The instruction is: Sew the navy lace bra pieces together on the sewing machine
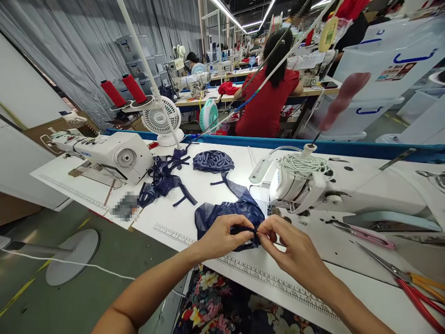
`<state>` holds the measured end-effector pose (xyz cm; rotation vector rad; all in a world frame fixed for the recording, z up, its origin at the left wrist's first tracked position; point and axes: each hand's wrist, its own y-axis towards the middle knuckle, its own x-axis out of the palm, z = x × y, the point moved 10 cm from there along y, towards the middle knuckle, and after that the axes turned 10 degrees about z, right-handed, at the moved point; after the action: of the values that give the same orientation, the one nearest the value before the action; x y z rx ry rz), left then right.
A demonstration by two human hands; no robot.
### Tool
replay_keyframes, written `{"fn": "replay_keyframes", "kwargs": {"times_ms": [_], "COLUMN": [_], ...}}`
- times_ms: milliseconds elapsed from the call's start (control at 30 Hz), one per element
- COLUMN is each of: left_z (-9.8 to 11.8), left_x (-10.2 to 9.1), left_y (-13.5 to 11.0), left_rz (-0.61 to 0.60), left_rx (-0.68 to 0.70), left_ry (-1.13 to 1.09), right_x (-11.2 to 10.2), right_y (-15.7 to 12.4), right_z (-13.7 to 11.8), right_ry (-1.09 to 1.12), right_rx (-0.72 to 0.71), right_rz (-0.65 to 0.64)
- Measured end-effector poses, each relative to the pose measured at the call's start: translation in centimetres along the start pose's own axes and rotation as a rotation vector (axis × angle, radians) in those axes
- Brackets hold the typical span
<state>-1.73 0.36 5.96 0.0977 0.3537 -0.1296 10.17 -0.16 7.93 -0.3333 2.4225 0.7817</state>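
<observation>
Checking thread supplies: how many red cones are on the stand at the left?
2: the left cone and the right cone stand side by side, left of the white fan; none seems hidden there.

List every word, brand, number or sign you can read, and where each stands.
"JUKI", slightly blurred: left sewing machine.
"17", "18", apparently: ruler strip on the table; its other numbers are too small to read surely.
Label on the storage bin: too blurred.
</observation>
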Motion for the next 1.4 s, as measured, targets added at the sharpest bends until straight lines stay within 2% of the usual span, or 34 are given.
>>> {"fn": "replay_keyframes", "kwargs": {"times_ms": [100, 167, 300, 367, 433, 567, 767, 933, 1033, 1133, 1233, 1300, 1400], "left_z": [0.2, 0.7, 1.6, 1.6, 1.2, 0.2, -1.1, -1.4, -1.3, -1.3, -0.9, 0.0, 3.8], "left_x": [0.3, 0.4, 0.4, 0.6, 0.7, 0.9, 1.5, 1.5, 1.9, 2.0, 1.0, -1.0, -5.0], "left_y": [-0.1, -0.2, -0.7, -0.8, -0.7, -0.5, -0.6, -0.7, -0.9, -1.0, -0.3, 0.4, 0.1], "left_rz": [0.008, 0.038, 0.118, 0.125, 0.122, 0.108, 0.038, 0.021, -0.024, -0.076, -0.055, 0.054, 0.335], "left_rx": [0.024, 0.089, 0.237, 0.247, 0.195, 0.038, -0.127, -0.154, -0.145, -0.105, -0.003, 0.113, 0.347], "left_ry": [0.007, 0.009, 0.091, 0.101, 0.093, 0.014, -0.161, -0.168, -0.156, -0.117, -0.056, 0.010, 0.148], "right_x": [0.5, 0.8, 2.3, 3.4, 4.0, 3.9, 3.7, 2.5, 2.4, 2.5, 1.9, 1.7, 3.1], "right_y": [-0.2, -0.3, -1.4, -2.3, -2.8, -3.0, -3.2, -2.5, -2.3, -2.4, -2.6, -2.9, -3.3], "right_z": [0.9, 1.8, 3.8, 4.5, 4.8, 4.8, 4.4, 3.7, 3.4, 3.6, 4.3, 4.7, 4.4], "right_ry": [0.048, 0.128, 0.431, 0.581, 0.652, 0.657, 0.673, 0.478, 0.437, 0.442, 0.415, 0.387, 0.364], "right_rx": [0.110, 0.224, 0.512, 0.648, 0.714, 0.724, 0.741, 0.631, 0.606, 0.610, 0.591, 0.582, 0.564], "right_rz": [-0.026, -0.016, -0.028, -0.069, -0.097, -0.118, -0.182, -0.126, -0.118, -0.132, -0.048, 0.000, -0.082]}}
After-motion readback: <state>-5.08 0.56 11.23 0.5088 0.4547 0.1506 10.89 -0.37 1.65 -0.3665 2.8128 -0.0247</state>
